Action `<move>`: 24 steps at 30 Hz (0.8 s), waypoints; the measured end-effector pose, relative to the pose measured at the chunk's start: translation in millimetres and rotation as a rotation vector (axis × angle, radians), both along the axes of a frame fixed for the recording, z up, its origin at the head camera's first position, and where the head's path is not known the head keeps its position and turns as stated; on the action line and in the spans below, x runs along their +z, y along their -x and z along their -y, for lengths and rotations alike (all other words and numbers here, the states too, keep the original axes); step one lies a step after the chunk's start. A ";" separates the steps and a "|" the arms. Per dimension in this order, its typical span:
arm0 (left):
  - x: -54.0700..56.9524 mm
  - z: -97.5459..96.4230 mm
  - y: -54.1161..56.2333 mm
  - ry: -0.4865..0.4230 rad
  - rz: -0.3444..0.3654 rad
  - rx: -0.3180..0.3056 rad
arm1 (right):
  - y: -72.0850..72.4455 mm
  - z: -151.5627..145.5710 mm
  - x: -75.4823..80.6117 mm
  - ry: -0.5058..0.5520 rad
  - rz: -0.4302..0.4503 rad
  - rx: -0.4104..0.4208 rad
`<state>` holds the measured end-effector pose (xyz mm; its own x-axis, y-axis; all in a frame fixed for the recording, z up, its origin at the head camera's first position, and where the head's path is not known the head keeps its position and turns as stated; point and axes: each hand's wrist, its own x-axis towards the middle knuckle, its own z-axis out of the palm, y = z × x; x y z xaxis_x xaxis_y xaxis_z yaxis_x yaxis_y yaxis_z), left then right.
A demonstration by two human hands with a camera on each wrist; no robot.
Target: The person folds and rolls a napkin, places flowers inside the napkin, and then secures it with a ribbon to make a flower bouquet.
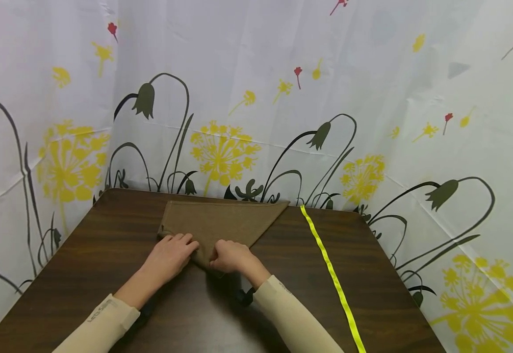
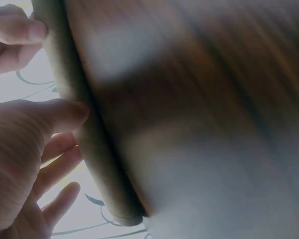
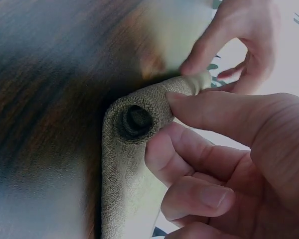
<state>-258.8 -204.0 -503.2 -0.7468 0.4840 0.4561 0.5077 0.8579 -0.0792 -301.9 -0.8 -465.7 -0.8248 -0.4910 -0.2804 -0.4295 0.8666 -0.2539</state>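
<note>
A brown cloth point(image 1: 225, 220), folded to a slanting shape with a point at the far right, lies on the dark table. Its near left edge is rolled into a tube. My left hand point(image 1: 170, 257) holds the left part of this roll, thumb in front and fingers behind, as the left wrist view shows on the roll point(image 2: 97, 154). Near the roll's right end, my right hand point(image 1: 234, 257) pinches it between thumb and forefinger. The right wrist view looks into the hollow, coiled end of the rolled cloth point(image 3: 112, 124), with the left hand point(image 3: 254, 45) farther along it.
A bright yellow strip point(image 1: 329, 267) runs down the right side of the wooden table point(image 1: 300, 294). Behind the table's far edge hangs a white curtain point(image 1: 247, 59) printed with flowers.
</note>
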 end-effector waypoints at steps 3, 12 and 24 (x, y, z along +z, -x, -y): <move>0.6 2.3 1.4 -0.003 0.019 0.010 | -0.1 -2.6 0.9 0.004 -0.002 -0.001; 1.4 -0.5 8.1 0.011 0.094 -0.021 | 1.5 -1.3 6.0 -0.086 -0.030 0.021; 7.4 -6.7 16.4 0.109 0.107 -0.011 | -1.9 1.6 -0.4 -0.133 -0.101 0.024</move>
<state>-275.3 -197.3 -495.7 -0.7824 0.5352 0.3186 0.5278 0.8413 -0.1170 -300.0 -2.4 -466.0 -0.8409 -0.4746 -0.2602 -0.4678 0.8791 -0.0918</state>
